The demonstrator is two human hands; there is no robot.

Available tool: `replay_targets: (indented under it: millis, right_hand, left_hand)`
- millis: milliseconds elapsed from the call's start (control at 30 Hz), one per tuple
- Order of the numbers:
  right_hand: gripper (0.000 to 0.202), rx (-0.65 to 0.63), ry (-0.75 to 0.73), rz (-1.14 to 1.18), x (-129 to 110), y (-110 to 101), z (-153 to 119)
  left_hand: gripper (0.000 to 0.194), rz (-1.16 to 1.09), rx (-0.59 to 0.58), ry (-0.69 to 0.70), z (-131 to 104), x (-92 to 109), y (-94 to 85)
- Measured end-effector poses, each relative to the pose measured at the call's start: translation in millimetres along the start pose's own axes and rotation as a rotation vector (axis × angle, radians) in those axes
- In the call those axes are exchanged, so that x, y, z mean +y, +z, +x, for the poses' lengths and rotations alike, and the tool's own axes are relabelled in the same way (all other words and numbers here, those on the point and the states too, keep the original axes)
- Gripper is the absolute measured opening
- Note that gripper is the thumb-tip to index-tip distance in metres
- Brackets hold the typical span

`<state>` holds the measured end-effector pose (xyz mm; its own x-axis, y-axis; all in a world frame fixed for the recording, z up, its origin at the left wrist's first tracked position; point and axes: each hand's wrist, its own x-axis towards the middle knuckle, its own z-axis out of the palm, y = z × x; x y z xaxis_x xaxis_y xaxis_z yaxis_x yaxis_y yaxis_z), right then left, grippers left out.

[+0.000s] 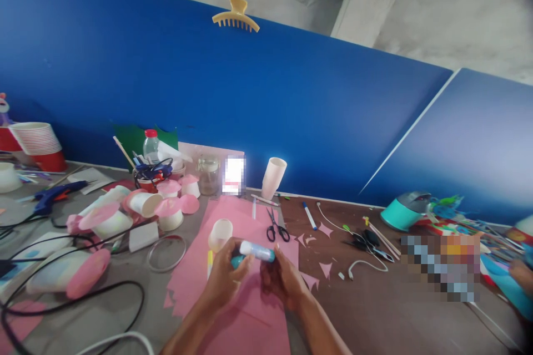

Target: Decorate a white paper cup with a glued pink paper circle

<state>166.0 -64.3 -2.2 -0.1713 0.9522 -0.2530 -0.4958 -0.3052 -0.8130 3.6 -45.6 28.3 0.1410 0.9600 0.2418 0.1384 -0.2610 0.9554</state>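
Above sheets of pink paper (250, 338), my two hands meet at a white-and-blue glue stick (257, 252) with a teal end. The fingers of my left hand (222, 280) are closed round its white end, and a small teal piece, perhaps its cap, shows in the same hand. My right hand (289, 283) has its fingers at the teal end; the lower fingers are partly hidden. A white paper cup (220, 234) stands just beyond my left hand, beside a yellow marker (210, 263). Black-handled scissors (277, 232) lie on the paper farther back.
To the left are paper cups with pink pieces (170, 213), a blue glue gun (54, 197) and looping black cables (141, 299). Pink scraps (326, 269), a blue marker (309, 215) and more scissors (375, 247) lie right. Another person's hand (522, 274) shows at the right edge. A blue partition (266, 94) stands behind.
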Motion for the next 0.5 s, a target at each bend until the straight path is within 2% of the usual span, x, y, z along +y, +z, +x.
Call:
replay_targets:
  millis: [100,200,300,433,500]
  right_hand:
    - [0.036,-0.029,-0.169,0.084,-8.3,3.4,-2.2]
    - [0.034,-0.041,-0.187,0.069,-10.9,4.8,-3.3]
    - [0.04,-0.004,-0.088,0.01,-3.5,2.0,-1.1]
    - [0.058,-0.021,0.161,-0.064,5.2,-2.7,2.5]
    - [0.056,-0.033,0.16,0.001,2.6,-1.5,1.7]
  left_hand:
    - [0.012,-0.004,0.016,-0.019,1.1,-0.9,0.0]
    - [0.014,-0.012,0.016,-0.031,1.7,-0.1,-0.9]
    - [0.014,-0.017,0.012,-0.021,0.9,1.3,-1.2]
    - [0.013,-0.026,0.003,-0.006,-0.6,1.5,-0.1]
    - [0.013,-0.028,0.009,-0.016,-0.4,0.3,0.4]
